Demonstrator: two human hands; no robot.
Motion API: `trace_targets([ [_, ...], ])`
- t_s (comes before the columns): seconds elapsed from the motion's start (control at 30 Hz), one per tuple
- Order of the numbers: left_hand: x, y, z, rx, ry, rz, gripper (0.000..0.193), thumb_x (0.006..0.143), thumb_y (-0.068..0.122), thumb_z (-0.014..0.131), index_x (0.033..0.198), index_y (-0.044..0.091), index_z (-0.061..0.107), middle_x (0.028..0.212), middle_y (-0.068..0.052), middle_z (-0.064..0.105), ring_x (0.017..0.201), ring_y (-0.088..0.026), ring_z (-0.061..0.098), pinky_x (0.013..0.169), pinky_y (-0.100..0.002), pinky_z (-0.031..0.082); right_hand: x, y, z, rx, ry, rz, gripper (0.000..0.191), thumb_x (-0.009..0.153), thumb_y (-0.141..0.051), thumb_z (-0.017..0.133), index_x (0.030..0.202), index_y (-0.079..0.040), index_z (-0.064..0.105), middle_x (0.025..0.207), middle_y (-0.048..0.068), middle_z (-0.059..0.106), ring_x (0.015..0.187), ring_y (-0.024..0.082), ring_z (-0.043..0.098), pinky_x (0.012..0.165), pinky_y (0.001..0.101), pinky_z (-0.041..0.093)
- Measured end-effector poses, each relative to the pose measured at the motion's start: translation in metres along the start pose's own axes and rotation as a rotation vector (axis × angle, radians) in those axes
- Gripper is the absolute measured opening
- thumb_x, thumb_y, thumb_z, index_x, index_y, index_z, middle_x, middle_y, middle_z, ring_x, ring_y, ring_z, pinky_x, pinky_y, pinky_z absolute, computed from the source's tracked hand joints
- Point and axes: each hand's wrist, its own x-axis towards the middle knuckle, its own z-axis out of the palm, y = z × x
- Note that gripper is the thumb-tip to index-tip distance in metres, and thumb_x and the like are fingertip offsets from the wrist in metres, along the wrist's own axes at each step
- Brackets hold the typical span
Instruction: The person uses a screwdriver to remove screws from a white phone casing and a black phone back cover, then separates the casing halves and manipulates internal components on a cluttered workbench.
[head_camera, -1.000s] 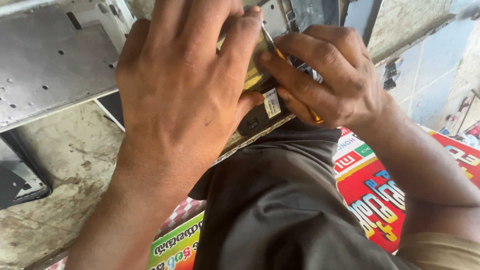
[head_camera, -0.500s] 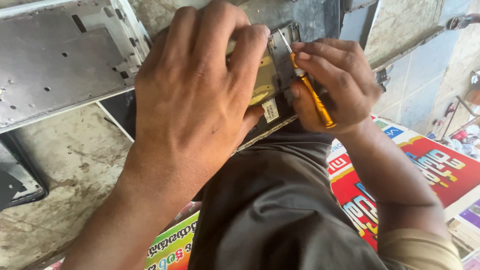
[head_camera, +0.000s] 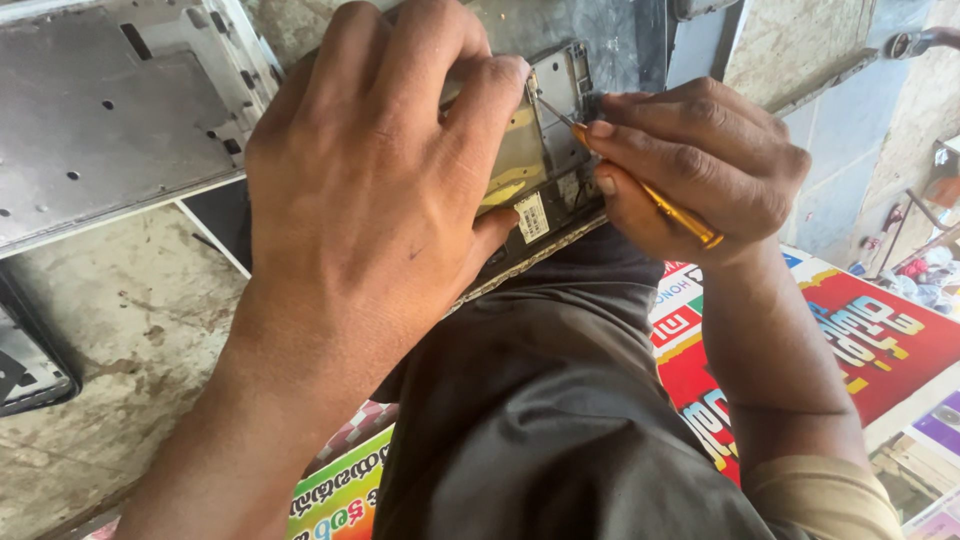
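My left hand (head_camera: 370, 190) wraps over an opened phone (head_camera: 545, 150), whose bare circuit board and gold shielding show between my fingers. My right hand (head_camera: 700, 170) pinches a thin screwdriver with an orange handle (head_camera: 655, 198). Its metal tip touches the board near the phone's upper right part. The phone rests on my knee, covered by dark grey trousers (head_camera: 560, 400). Most of the phone is hidden under my left hand.
A grey metal panel with holes (head_camera: 100, 130) lies at the upper left on a stained concrete floor (head_camera: 110, 340). A dark device corner (head_camera: 25, 370) sits at the left edge. Colourful printed banners (head_camera: 860, 340) spread at the right, with small items beyond.
The view has shifted and the right hand has slid to the right of the phone. The screwdriver has tilted so its tip points at the upper right of the board.
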Motion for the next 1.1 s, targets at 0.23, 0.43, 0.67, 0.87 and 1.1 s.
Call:
trace_targets([
  [0.23,-0.004,-0.001,-0.001,0.005,0.029,0.017,0.06,0.062,0.029,0.099,0.11,0.004,0.071,0.108,-0.004,0.054,0.102,-0.023,0.057,0.077,-0.038,0.055,-0.011,0.0,0.012,-0.119,-0.017,-0.122,0.018,0.08,0.006,0.079,0.098,0.005,0.076,0.093,0.017,0.072,0.087,0.034,0.073,0.081,0.04,0.065],
  [0.43,-0.006,-0.001,0.0,0.046,0.044,0.012,0.044,0.075,0.025,0.096,0.106,0.005,0.072,0.111,-0.003,0.054,0.105,-0.02,0.057,0.077,-0.035,0.055,-0.03,-0.015,0.038,-0.216,0.037,-0.085,0.026,0.098,-0.013,0.087,0.12,-0.003,0.077,0.121,0.016,0.065,0.11,0.035,0.065,0.101,0.0461,0.061],
  [0.67,-0.009,0.0,-0.001,0.08,0.087,0.023,0.043,0.075,0.025,0.094,0.107,0.004,0.073,0.108,-0.004,0.055,0.101,-0.02,0.057,0.075,-0.034,0.056,-0.035,-0.024,0.04,-0.282,-0.078,0.011,0.051,0.106,-0.051,0.065,0.127,-0.006,0.077,0.132,0.017,0.059,0.115,0.035,0.054,0.107,0.0577,0.045],
  [0.87,-0.011,0.0,-0.002,0.005,0.091,0.035,0.048,0.069,0.024,0.093,0.106,0.002,0.072,0.107,-0.006,0.055,0.102,-0.022,0.058,0.077,-0.036,0.056,-0.029,-0.021,0.038,-0.219,-0.045,-0.043,0.045,0.105,-0.046,0.065,0.126,-0.008,0.076,0.129,0.016,0.058,0.114,0.036,0.053,0.106,0.0568,0.044],
  [1.1,-0.012,0.002,-0.004,0.052,0.083,0.038,0.033,0.084,0.012,0.091,0.108,0.003,0.071,0.11,-0.003,0.055,0.109,-0.02,0.057,0.083,-0.035,0.055,-0.017,-0.033,0.018,0.184,0.022,0.414,0.025,0.113,-0.02,0.062,0.128,-0.001,0.07,0.119,0.014,0.071,0.11,0.026,0.058,0.102,0.0373,0.048],
])
